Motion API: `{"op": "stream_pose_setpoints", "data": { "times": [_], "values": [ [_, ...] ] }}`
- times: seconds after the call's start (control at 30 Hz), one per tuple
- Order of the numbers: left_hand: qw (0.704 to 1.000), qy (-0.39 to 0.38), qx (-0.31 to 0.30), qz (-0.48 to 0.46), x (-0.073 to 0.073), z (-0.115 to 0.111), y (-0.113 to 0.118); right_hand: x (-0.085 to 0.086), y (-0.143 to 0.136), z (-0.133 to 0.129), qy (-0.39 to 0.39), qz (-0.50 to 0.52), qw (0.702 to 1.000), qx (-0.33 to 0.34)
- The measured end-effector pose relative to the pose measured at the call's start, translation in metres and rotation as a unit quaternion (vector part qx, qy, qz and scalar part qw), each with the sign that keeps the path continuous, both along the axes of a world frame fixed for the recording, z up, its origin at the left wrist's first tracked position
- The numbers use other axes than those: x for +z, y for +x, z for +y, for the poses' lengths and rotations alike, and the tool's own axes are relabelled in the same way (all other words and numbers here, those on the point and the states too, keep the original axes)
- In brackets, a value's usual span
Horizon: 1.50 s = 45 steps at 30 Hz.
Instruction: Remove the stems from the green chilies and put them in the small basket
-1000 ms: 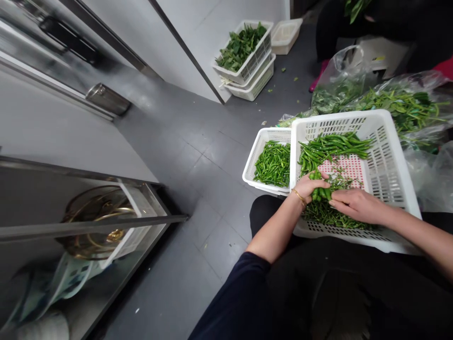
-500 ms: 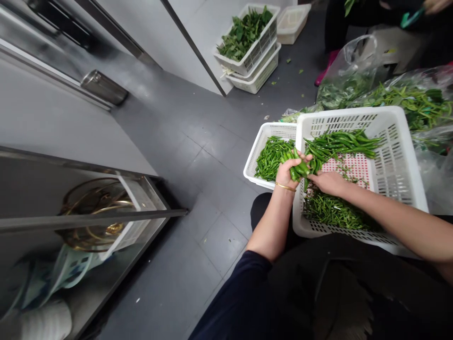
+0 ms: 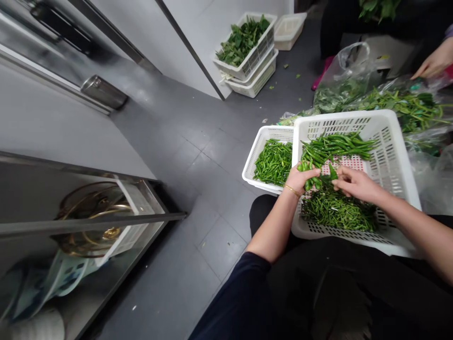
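My left hand point(image 3: 298, 180), with a gold bangle at the wrist, is closed round several green chillies point(image 3: 310, 174) over the left side of a large white basket point(image 3: 406, 165). Just right of it, my right hand point(image 3: 354, 183) pinches a single green chilli point(image 3: 332, 171). Long chillies point(image 3: 341, 144) lie at the back of the basket, and a heap of thin green stems point(image 3: 336, 212) fills its front. A red-and-white patterned base shows between them. Beside it, a smaller white basket point(image 3: 249, 165) holds more chillies point(image 3: 272, 163).
Bags of leafy greens point(image 3: 339, 94) lie behind the large basket, near another person's hand point(image 3: 437, 61). Stacked baskets point(image 3: 244, 73) with leaves stand by the wall. A metal shelf point(image 3: 141, 219) with bowls is at the left, a steel bin point(image 3: 103, 91) farther back.
My left hand has moved right and down, over the large basket. My right hand has moved right, apart from the left, with a chilli in its fingers. The other person's hand has come lower, near the greens.
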<state>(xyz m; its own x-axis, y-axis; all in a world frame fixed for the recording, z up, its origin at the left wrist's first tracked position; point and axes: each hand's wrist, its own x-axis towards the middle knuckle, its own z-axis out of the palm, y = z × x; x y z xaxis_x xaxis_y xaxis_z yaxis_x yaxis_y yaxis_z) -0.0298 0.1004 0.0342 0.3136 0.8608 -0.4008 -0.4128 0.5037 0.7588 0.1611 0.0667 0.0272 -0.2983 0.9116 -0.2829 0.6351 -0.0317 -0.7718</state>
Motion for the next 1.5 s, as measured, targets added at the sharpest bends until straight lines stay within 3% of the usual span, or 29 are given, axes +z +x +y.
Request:
{"op": "stream_pose_setpoints", "data": {
  "times": [0.17, 0.27, 0.43, 0.5, 0.6, 0.67, 0.83, 0.93, 1.0, 1.1, 1.27, 1.4, 1.5],
  "values": [
    [0.999, 0.035, -0.003, 0.024, -0.006, -0.01, 0.013, 0.006, -0.017, -0.018, -0.044, 0.066, 0.993, -0.082],
    [0.999, 0.025, -0.021, 0.001, -0.003, -0.009, 0.008, 0.006, -0.019, -0.025, -0.076, 0.072, 0.991, -0.079],
    [0.986, -0.022, -0.16, -0.046, 0.003, -0.015, 0.005, 0.016, -0.02, -0.047, -0.042, 0.052, 0.997, 0.029],
    [0.978, -0.029, -0.198, -0.055, 0.005, -0.02, 0.006, 0.02, -0.017, -0.061, 0.005, 0.005, 0.994, 0.112],
    [0.972, -0.028, -0.223, -0.074, 0.007, -0.019, 0.002, 0.021, -0.005, -0.071, 0.046, -0.08, 0.96, 0.263],
    [0.98, -0.032, -0.185, -0.061, 0.007, -0.013, -0.004, 0.014, 0.006, -0.063, 0.036, -0.151, 0.939, 0.307],
    [0.998, -0.035, -0.047, 0.026, -0.006, -0.004, -0.002, -0.02, 0.007, -0.001, 0.024, -0.348, 0.924, 0.154],
    [0.998, -0.053, -0.013, 0.04, -0.02, -0.009, 0.013, -0.038, -0.007, 0.021, -0.019, -0.393, 0.911, 0.125],
    [0.996, -0.061, 0.016, 0.064, -0.029, -0.013, 0.02, -0.043, -0.009, 0.02, -0.019, -0.388, 0.913, 0.126],
    [0.994, -0.077, 0.022, 0.068, -0.033, -0.018, 0.024, -0.034, 0.002, 0.0, 0.05, -0.338, 0.926, 0.159],
    [0.983, -0.099, -0.153, -0.026, -0.014, -0.024, 0.019, 0.008, 0.011, -0.038, 0.12, -0.226, 0.938, 0.232],
    [0.974, -0.068, -0.21, -0.042, 0.002, -0.022, 0.008, 0.032, 0.009, -0.046, 0.048, -0.095, 0.933, 0.344],
    [0.987, -0.05, -0.144, -0.043, 0.008, -0.012, -0.005, 0.028, 0.01, -0.029, -0.047, -0.135, 0.919, 0.368]
  ]
}}
